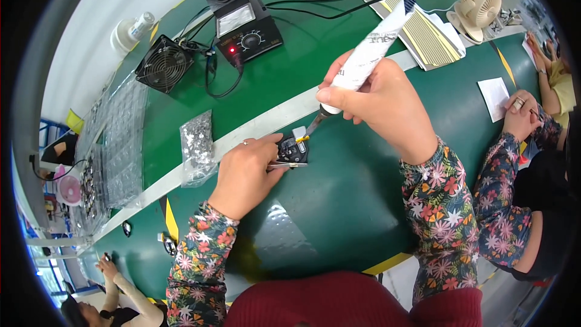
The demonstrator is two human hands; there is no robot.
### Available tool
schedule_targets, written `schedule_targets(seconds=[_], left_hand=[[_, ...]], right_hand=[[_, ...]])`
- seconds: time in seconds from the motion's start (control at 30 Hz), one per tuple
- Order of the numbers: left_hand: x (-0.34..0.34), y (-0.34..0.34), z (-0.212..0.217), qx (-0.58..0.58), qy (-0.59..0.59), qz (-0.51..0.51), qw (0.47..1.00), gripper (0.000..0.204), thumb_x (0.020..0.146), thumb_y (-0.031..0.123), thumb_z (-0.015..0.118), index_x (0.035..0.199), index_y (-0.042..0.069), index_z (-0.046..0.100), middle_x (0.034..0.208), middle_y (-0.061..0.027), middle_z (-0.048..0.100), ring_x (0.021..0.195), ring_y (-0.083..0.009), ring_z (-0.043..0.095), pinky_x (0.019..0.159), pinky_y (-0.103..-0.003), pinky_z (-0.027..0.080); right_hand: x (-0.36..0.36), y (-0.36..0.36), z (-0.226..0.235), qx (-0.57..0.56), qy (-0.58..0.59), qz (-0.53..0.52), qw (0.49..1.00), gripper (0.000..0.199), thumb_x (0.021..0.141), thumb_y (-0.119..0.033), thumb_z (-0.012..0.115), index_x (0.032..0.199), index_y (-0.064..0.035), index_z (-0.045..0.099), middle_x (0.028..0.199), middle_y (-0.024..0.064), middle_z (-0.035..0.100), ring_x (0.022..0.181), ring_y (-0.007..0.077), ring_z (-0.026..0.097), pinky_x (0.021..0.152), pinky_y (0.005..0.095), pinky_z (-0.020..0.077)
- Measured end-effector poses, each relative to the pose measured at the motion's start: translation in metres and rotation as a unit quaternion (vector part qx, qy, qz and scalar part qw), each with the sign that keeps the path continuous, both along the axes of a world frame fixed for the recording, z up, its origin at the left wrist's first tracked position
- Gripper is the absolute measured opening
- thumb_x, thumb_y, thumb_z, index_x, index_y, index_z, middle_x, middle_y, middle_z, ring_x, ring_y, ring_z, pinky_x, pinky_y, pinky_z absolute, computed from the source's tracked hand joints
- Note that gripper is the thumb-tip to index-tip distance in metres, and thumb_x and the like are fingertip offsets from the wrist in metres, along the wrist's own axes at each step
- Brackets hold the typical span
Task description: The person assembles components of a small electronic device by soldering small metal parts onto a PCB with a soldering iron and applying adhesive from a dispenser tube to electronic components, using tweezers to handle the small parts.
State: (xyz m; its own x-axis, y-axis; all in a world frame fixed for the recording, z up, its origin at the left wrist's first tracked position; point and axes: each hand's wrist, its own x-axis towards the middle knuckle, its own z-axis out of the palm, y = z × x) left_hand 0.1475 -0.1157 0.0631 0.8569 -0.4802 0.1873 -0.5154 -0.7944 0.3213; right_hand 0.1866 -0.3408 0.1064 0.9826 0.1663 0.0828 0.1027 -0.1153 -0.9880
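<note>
My right hand [381,97] is closed around the handle of a soldering iron [366,60] wrapped in white material. The iron slants down to the left, and its metal tip is at a small black electronic unit [292,150], by a yellow bit and a light grey piece on it. My left hand [245,172] grips this unit from its left side, fingers at its far edge and thumb at the near edge. A thin silvery strip [287,165] runs along the near edge by the thumb; I cannot tell if it is separate.
A black soldering station [251,42] with a red light stands at the back, beside a black fan [164,63]. A bag of small metal parts [198,148] lies left of my left hand. Papers [423,36] lie back right. Co-workers sit at both sides; one's hands [521,114] are at right.
</note>
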Motion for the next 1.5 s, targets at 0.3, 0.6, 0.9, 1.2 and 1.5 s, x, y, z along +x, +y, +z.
schedule_targets(seconds=[0.3,0.6,0.9,1.2,1.5], left_hand=[[0.008,0.025,0.017,-0.306,0.134,0.03,0.942,0.01,0.078,0.003,0.058,0.076,0.001,0.049,0.11,-0.0141,0.06,0.082,-0.0194,0.058,0.069,-0.03,0.043],[-0.013,0.019,0.032,-0.288,-0.025,0.019,0.957,0.025,0.092,0.016,0.045,0.093,-0.002,0.062,0.097,-0.0135,0.055,0.076,-0.0196,0.054,0.067,-0.03,0.045],[-0.021,0.012,0.013,-0.433,0.211,0.073,0.874,0.015,0.086,0.006,0.057,0.098,-0.002,0.062,0.094,-0.0109,0.06,0.072,-0.0152,0.062,0.064,-0.024,0.05],[-0.016,0.015,0.002,-0.287,0.107,0.031,0.952,0.015,0.079,0.0,0.062,0.094,0.001,0.065,0.09,-0.0131,0.066,0.079,-0.0256,0.065,0.07,-0.03,0.051],[-0.016,0.013,0.003,-0.269,0.072,0.012,0.96,0.013,0.078,-0.001,0.062,0.091,0.0,0.065,0.092,-0.0127,0.066,0.084,-0.0267,0.065,0.071,-0.031,0.052]], right_hand=[[-0.013,0.0,0.012,0.054,0.044,0.024,0.997,0.017,0.076,-0.013,0.067,0.08,0.0017,0.06,0.067,0.0032,0.06,0.056,0.0069,0.055,0.049,0.0208,0.0439],[-0.026,0.019,-0.011,-0.002,-0.038,-0.012,0.999,0.017,0.074,-0.008,0.07,0.083,0.0014,0.058,0.07,0.0044,0.061,0.061,0.0065,0.056,0.052,0.021,0.0444],[-0.034,0.029,-0.026,-0.03,-0.095,-0.032,0.995,0.012,0.077,-0.002,0.065,0.085,0.0027,0.059,0.077,0.0054,0.062,0.066,0.0075,0.056,0.058,0.0205,0.0426],[-0.036,0.033,-0.035,-0.083,-0.153,-0.025,0.984,0.013,0.075,-0.001,0.068,0.085,0.0021,0.06,0.078,0.0061,0.061,0.066,0.0082,0.057,0.056,0.021,0.0433],[-0.035,0.035,-0.038,-0.076,-0.176,-0.018,0.981,0.01,0.074,0.001,0.068,0.082,0.0031,0.061,0.082,0.0076,0.06,0.066,0.0095,0.057,0.056,0.0219,0.0437]])
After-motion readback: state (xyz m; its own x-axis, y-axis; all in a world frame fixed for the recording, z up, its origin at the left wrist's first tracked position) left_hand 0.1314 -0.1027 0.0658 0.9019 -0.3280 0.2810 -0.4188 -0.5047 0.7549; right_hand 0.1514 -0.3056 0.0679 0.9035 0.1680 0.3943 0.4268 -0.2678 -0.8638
